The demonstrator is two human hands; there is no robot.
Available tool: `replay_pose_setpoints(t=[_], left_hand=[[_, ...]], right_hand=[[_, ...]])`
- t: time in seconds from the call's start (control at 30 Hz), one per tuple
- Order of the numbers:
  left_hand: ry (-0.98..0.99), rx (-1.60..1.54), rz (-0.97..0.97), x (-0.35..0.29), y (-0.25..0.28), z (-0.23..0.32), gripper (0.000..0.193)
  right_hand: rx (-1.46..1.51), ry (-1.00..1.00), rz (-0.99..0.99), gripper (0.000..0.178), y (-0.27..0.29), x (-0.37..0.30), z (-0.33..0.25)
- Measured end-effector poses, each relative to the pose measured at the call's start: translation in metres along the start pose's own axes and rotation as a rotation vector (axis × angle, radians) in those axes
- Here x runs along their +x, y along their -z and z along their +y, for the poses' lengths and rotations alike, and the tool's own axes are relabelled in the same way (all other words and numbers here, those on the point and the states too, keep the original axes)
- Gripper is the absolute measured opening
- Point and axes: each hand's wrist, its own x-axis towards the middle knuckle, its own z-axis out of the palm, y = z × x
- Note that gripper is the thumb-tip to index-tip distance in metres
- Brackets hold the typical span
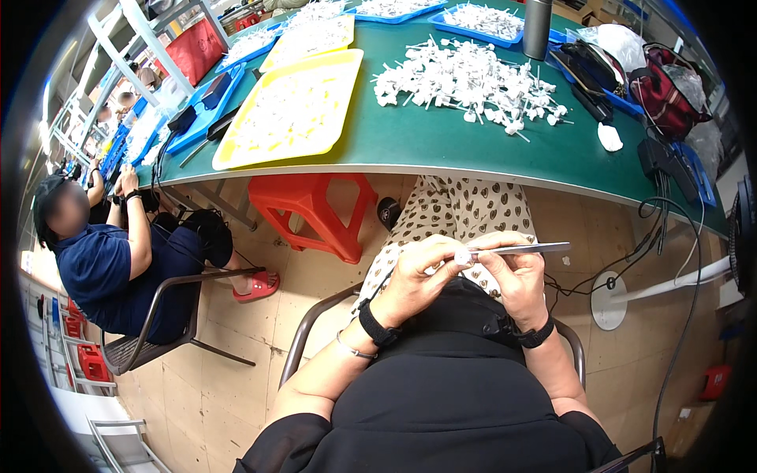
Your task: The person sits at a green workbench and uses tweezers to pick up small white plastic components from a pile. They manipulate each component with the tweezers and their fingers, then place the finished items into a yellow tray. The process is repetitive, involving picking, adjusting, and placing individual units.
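1. Hands over lap, below green table (441, 146) edge.
2. L hand (422, 276) fingers curled, pinching small white part (462, 257).
3. R hand (516, 276) closed round metal tweezers (524, 248), tip touching part.
4. White parts pile (465, 83) on table, well apart.

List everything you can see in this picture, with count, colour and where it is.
small part: one, white, pinched in the left fingers
tweezers: one pair, silver, in the right hand, tips at the part
loose parts pile: many, white, on the table's middle
table: one, green, ahead
yellow trays: two, left on the table
blue trays: several, far edge
cylinder: one, grey, upright at the far edge
bag: one, red, table's right end
stool: one, red, under the table
co-worker: one, blue top, seated left
left hand: black wristband
right hand: black wristband
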Motion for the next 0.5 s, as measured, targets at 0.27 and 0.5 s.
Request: replay_pose_setpoints(t=[0.27,0.5], left_hand=[[0.048,-0.027,-0.005,-0.0020,0.0005,-0.0008,0.013],[0.024,-0.026,-0.001,0.0002,0.0008,0.0015,0.013]], right_hand=[[0.011,-0.003,-0.027,0.015,0.0020,-0.0001,-0.0018],[0.060,0.064,-0.002,0.017,-0.0023,-0.0006,-0.0026]])
